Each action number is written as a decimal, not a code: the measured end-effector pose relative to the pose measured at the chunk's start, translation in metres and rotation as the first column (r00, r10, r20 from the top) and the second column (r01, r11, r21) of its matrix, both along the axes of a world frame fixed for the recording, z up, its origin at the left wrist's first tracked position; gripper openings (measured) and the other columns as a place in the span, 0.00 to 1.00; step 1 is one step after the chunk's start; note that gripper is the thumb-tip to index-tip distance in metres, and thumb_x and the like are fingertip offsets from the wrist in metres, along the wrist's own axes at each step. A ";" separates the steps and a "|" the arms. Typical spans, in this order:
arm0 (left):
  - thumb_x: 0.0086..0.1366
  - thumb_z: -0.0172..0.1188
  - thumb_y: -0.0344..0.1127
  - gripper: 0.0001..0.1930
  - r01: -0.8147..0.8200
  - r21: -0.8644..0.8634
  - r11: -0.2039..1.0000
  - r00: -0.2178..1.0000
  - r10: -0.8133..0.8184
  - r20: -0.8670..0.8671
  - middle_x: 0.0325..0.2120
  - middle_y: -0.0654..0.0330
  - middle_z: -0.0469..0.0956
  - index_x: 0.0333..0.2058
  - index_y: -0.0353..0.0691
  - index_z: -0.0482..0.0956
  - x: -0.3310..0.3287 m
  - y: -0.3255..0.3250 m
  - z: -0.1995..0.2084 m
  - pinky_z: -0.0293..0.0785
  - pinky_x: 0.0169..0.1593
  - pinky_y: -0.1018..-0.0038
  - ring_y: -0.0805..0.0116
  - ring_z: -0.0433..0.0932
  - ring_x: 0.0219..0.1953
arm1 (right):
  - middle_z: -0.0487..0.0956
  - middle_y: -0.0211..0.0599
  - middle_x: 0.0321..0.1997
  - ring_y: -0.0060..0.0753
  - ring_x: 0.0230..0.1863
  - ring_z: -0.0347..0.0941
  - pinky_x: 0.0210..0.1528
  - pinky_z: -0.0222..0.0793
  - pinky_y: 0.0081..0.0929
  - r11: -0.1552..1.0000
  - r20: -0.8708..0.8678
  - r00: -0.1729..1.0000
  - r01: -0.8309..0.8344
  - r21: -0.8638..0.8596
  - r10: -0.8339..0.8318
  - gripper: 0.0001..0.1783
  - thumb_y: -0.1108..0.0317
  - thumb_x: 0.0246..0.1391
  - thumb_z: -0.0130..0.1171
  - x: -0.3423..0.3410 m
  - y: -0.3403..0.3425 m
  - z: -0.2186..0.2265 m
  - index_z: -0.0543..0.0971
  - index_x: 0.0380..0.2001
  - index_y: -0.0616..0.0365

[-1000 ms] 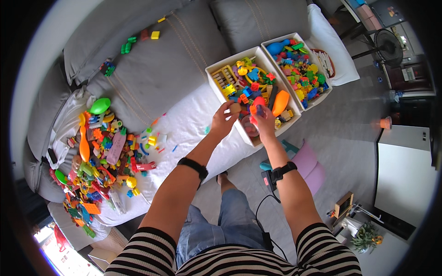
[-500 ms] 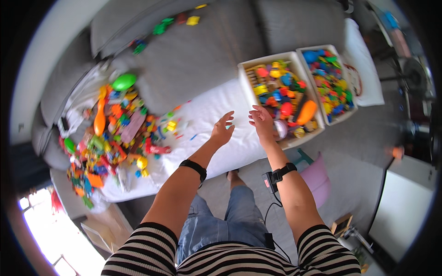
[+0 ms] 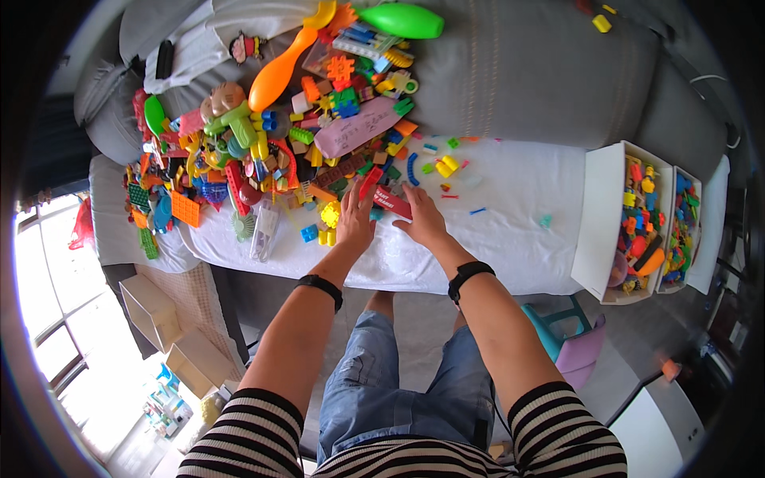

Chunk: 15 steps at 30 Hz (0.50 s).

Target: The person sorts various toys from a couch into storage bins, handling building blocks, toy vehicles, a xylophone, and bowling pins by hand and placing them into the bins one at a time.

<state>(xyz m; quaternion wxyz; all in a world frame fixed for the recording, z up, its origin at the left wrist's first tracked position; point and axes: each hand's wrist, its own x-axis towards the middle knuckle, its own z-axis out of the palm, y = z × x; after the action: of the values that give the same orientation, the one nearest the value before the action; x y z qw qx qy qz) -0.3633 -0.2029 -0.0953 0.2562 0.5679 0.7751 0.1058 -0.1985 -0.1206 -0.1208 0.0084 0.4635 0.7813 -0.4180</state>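
At the right edge of a heap of toys, my left hand (image 3: 355, 221) and my right hand (image 3: 423, 220) reach down over the white sheet (image 3: 510, 199). Between them lies a red toy piece (image 3: 392, 203) with white print, and a bright red part (image 3: 370, 182) sticks up at its left end. My left fingers are beside that bright red part, apart from one another. The right fingers spread around the printed piece's right end; whether they press on it is hard to see. Left of my left hand sit a yellow knobbly toy (image 3: 330, 213) and a blue block (image 3: 309, 233).
The heap includes an orange bowling pin (image 3: 280, 70), a green pin (image 3: 402, 21) and a pink plate (image 3: 358, 129). Small pieces lie scattered on the sheet, including yellow blocks (image 3: 447, 166). Two white boxes of toys, a nearer one (image 3: 599, 223) and another (image 3: 692, 231), stand at right.
My view and both hands have swung left, from beside the toy boxes to the heap's edge. The hands, held in the air before, are now down at the red piece.
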 end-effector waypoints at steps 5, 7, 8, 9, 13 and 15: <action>0.48 0.67 0.25 0.40 0.001 -0.038 0.999 0.967 0.009 0.254 0.62 0.53 0.59 0.61 0.49 0.62 -0.019 0.011 -0.014 0.71 0.57 0.59 0.45 0.63 0.61 | 0.67 0.42 0.52 0.49 0.51 0.69 0.43 0.75 0.44 0.988 0.158 0.987 -0.042 0.149 0.018 0.50 0.68 0.37 0.73 -0.023 0.002 0.002 0.58 0.63 0.37; 0.48 0.70 0.29 0.35 0.050 -0.058 0.997 0.972 -0.035 0.232 0.57 0.55 0.62 0.55 0.47 0.66 -0.019 0.017 -0.020 0.73 0.54 0.59 0.46 0.66 0.58 | 0.67 0.42 0.51 0.50 0.51 0.69 0.43 0.75 0.43 0.989 0.216 0.976 -0.018 0.148 -0.014 0.47 0.70 0.38 0.71 -0.019 0.003 0.000 0.59 0.61 0.39; 0.48 0.70 0.29 0.35 0.049 -0.061 0.997 0.971 -0.034 0.235 0.57 0.55 0.62 0.55 0.47 0.66 -0.020 0.016 -0.022 0.73 0.54 0.59 0.46 0.66 0.58 | 0.67 0.42 0.50 0.50 0.51 0.69 0.43 0.75 0.43 0.989 0.259 0.965 0.005 0.150 -0.045 0.43 0.72 0.38 0.70 -0.018 0.003 0.002 0.60 0.58 0.41; 0.47 0.71 0.30 0.35 0.039 -0.073 0.997 0.983 -0.025 0.180 0.58 0.55 0.61 0.55 0.50 0.67 -0.021 0.013 -0.023 0.74 0.53 0.59 0.47 0.66 0.58 | 0.67 0.42 0.50 0.50 0.50 0.70 0.43 0.75 0.43 0.990 0.242 0.964 0.086 0.116 -0.112 0.38 0.74 0.39 0.67 -0.016 0.001 0.004 0.61 0.53 0.44; 0.45 0.73 0.30 0.38 0.185 -0.173 0.967 0.982 -0.175 0.072 0.60 0.54 0.58 0.55 0.58 0.67 -0.013 0.026 -0.006 0.76 0.51 0.59 0.46 0.65 0.58 | 0.66 0.44 0.49 0.52 0.49 0.71 0.44 0.74 0.44 0.954 0.122 0.949 0.278 0.114 -0.291 0.44 0.72 0.36 0.70 0.011 0.001 0.008 0.60 0.57 0.43; 0.45 0.72 0.30 0.36 0.214 -0.148 0.965 0.977 -0.213 0.026 0.58 0.56 0.59 0.54 0.59 0.68 -0.005 0.026 -0.007 0.78 0.49 0.60 0.46 0.65 0.58 | 0.66 0.45 0.50 0.54 0.48 0.71 0.45 0.74 0.43 0.963 0.154 0.956 0.231 0.140 -0.252 0.46 0.73 0.36 0.70 0.014 0.001 0.004 0.59 0.59 0.43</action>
<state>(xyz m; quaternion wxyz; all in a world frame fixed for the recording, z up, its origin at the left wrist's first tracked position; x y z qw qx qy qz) -0.3683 -0.1770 -0.1021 0.3117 0.6268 0.7138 0.0218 -0.1850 -0.1200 -0.1171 -0.0041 0.5891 0.7389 -0.3270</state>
